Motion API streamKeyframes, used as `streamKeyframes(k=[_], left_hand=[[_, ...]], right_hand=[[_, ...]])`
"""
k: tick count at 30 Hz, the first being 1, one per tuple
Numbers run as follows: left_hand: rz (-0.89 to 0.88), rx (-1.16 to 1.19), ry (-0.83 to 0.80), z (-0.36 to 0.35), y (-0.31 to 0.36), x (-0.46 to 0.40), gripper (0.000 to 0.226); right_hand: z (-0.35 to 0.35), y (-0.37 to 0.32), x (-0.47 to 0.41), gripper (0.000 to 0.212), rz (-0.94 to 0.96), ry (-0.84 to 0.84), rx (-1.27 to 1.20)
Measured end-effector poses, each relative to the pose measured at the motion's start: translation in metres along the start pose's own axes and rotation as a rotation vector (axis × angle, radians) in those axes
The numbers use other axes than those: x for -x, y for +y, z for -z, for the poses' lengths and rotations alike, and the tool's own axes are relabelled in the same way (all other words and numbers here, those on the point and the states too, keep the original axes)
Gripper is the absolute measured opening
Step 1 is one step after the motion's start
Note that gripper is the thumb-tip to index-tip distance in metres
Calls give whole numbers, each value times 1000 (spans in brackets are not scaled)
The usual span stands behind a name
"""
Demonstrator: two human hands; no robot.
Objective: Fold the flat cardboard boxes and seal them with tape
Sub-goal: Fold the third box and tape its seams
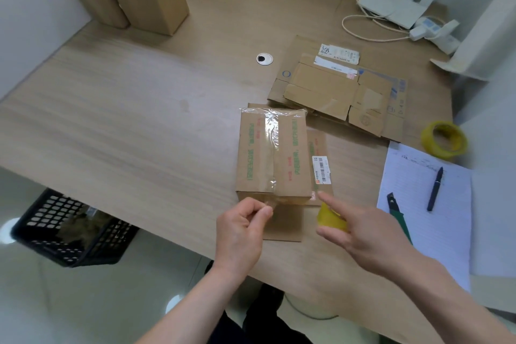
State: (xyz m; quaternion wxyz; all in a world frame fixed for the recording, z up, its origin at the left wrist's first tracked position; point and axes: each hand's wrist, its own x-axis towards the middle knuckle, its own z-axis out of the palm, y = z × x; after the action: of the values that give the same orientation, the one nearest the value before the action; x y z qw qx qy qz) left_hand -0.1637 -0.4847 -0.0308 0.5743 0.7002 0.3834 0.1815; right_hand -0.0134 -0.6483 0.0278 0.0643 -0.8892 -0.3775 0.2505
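At the near edge of the tabletop (139, 109), we are sealing a folded cardboard box (272, 153), clear tape (270, 134) already laid along its top seam. Our left hand (241, 234) pinches the tape's loose end at the box's near face; our right hand (363, 234) holds the yellow tape roll (331, 219), forefinger extended. Next, we judge, the strip must be pressed down and cut. More flat boxes (335, 92) wait just beyond.
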Motion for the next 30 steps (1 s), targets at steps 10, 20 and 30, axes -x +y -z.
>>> streamKeyframes(k=[10, 20, 30], left_hand=[[76, 39, 176, 4, -27, -12, 23], [11, -71, 304, 8, -43, -36, 11], [36, -5, 313, 8, -51, -43, 16]], right_hand=[[3, 11, -27, 47, -81, 162, 261], [-17, 1, -56, 40, -36, 209, 92], [-34, 5, -66, 38, -71, 271, 106]])
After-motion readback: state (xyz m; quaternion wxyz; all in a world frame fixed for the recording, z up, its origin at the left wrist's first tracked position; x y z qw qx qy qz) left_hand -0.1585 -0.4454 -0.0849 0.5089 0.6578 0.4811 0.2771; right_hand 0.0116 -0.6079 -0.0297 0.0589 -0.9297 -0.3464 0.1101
